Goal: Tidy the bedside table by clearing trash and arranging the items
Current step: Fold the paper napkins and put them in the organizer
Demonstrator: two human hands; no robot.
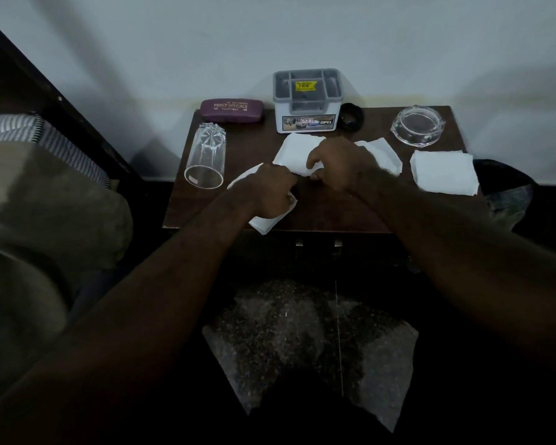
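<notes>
The left hand (267, 194) is gripping a rumpled white paper tissue (264, 223) at the front-left of the dark brown wooden bedside table (318, 210). Its fingers are curling into the sheet, which is reaching the table's front edge. Just beside it, the right hand (341, 165) is bending its fingers down onto a second white paper tissue (294, 154) in the middle of the table, and thumb and forefinger seem to be pinching its near edge. A third white tissue (386, 155) is showing from behind the right hand, and a fourth, folded square tissue (443, 171) is lying flat near the right edge. A clear cut-glass tumbler (206, 155) is lying on its side at the left. Along the wall are sitting a purple spectacle case (231, 110), a grey plastic organiser box (305, 104), a small black round object (352, 116) and a clear glass ashtray (418, 125). A black bag (501, 187) is standing just beside the table's right side.
</notes>
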